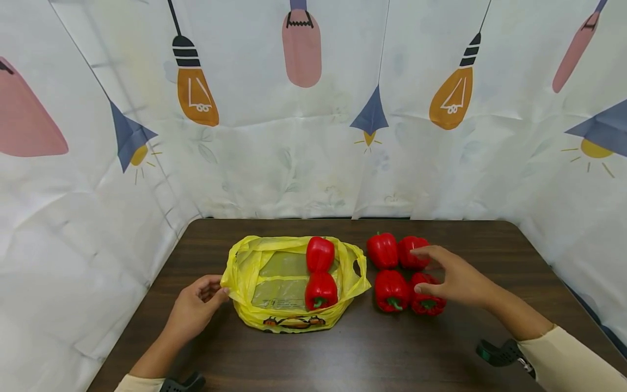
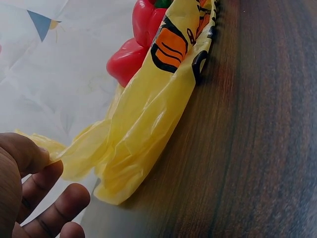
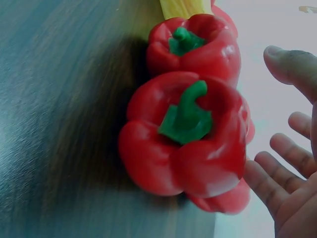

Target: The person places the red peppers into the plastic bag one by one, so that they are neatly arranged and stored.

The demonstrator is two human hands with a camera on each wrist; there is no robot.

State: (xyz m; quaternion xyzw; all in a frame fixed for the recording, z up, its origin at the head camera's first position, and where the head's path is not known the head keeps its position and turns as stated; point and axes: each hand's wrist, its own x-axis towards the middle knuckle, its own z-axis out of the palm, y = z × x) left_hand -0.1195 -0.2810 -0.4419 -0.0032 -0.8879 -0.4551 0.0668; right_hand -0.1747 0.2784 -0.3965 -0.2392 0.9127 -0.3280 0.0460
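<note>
A yellow plastic bag [image 1: 245, 305] lies with its mouth spread wide on the table, two red bell peppers [image 1: 320, 291] inside along its right side. My left hand [image 1: 196, 307] pinches the bag's left edge between thumb and index finger; the left wrist view shows the film [image 2: 143, 134] stretched from that grip. To the right of the bag, several red bell peppers [image 1: 392, 291] stand in two rows. Over the right-hand ones hovers my right hand [image 1: 458, 277], thumb and fingers spread, holding nothing. In the right wrist view the nearest pepper [image 3: 183, 139] shows its green stem.
The dark wooden table [image 1: 343, 359] has its back edge against a white curtain [image 1: 294, 169] printed with lamps. A dark strap device [image 1: 504, 354] sits at the right wrist, by the cream sleeve [image 1: 568, 359].
</note>
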